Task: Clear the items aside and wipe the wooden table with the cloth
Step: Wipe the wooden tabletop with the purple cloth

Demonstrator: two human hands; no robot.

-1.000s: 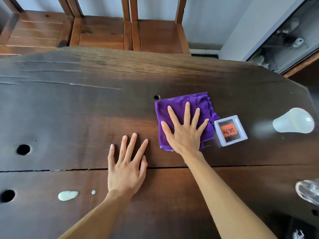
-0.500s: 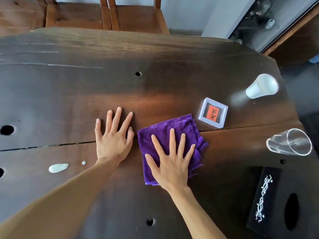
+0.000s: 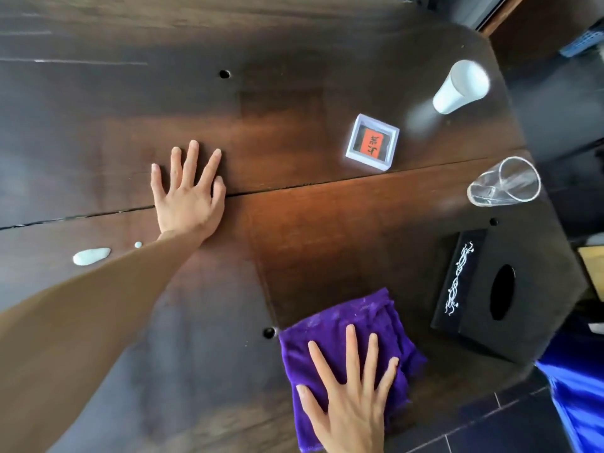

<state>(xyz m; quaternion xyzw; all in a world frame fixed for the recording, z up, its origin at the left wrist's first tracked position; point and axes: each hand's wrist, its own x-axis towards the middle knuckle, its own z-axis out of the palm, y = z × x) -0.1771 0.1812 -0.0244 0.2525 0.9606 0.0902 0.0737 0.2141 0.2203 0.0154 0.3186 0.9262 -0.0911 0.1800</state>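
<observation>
Pressing flat, fingers spread, the right hand (image 3: 351, 400) pins the purple cloth (image 3: 346, 325) at the bench's (image 3: 327, 230) near edge; soft, limp fabric, best driven by palm pressure at its centre. Left hand (image 3: 189, 191) rests open on bare wood mid-bench. White spill (image 3: 91, 256) unwiped, well left. Farther right: small box (image 3: 372, 142), glass (image 3: 505, 183), paper cup (image 3: 461, 86).

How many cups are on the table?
2. The white cup stands near the table's far right corner; the clear glass cup stands nearer, by the right edge. Others may sit outside the view.
</observation>
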